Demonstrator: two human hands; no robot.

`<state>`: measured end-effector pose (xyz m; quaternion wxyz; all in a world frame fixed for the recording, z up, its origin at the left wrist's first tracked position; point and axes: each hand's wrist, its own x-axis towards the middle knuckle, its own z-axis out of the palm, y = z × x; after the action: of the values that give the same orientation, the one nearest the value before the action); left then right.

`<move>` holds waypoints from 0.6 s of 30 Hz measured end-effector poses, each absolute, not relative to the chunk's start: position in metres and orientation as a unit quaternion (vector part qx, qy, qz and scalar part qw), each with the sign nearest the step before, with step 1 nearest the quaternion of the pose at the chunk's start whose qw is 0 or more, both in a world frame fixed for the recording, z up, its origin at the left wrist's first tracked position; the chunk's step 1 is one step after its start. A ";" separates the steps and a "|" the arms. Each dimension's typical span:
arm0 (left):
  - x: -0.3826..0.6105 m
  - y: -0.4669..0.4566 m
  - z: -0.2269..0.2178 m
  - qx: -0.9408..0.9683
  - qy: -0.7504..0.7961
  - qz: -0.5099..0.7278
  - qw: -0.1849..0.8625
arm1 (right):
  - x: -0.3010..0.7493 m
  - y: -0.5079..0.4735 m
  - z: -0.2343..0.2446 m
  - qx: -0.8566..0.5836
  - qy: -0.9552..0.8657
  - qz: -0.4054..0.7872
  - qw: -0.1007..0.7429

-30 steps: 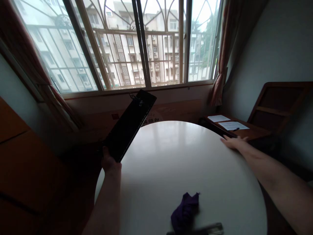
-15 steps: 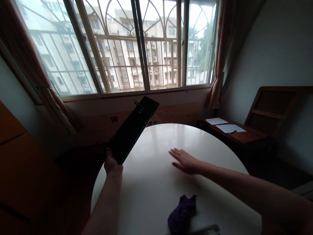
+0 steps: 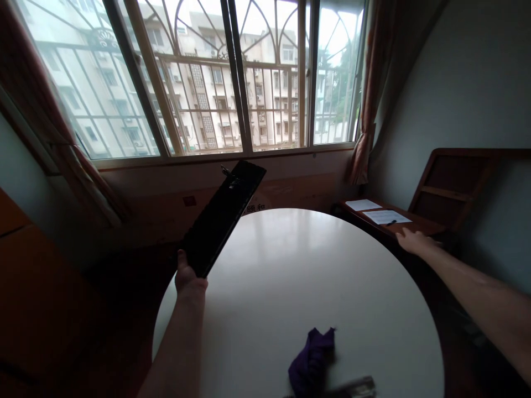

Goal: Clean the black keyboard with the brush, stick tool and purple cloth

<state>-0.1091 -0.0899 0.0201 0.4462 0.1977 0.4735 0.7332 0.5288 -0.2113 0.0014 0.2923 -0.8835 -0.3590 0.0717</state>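
Two hands: left hand clamps a black board, seemingly holding it off the table, steadiness wanted next; right hand, past its rim, loosely spread, seems empty.

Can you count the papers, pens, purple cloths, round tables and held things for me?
White rectangular paper sheets: 2
Slim black pen: 1
Crumpled purple cloth: 1
Round white table: 1
Long flat black rectangular object held in the left hand: 1
Total: 6
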 end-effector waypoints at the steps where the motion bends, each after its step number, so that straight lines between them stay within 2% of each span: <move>1: -0.107 -0.091 0.021 0.182 0.459 0.733 0.468 | 0.533 -0.210 0.004 -0.875 -0.346 0.086 0.327; 5: -0.095 -0.101 0.025 0.164 0.440 0.685 0.557 | 0.493 -0.176 0.010 -0.763 -0.381 0.175 0.492; 10: -0.080 -0.110 0.023 0.193 0.446 0.644 0.591 | 0.387 -0.136 -0.003 -0.560 -0.375 0.340 0.656; 13: -0.070 -0.112 0.021 0.217 0.451 0.621 0.603 | 0.349 -0.136 -0.015 -0.480 -0.342 0.422 0.689; 18: -0.058 -0.115 0.022 0.270 0.478 0.547 0.632 | 0.342 -0.149 -0.020 -0.439 -0.324 0.495 0.676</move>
<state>-0.0580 -0.1152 0.0222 0.6319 0.2701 0.4784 0.5467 0.3415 -0.1494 -0.0201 0.6764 -0.4389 -0.3236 0.4951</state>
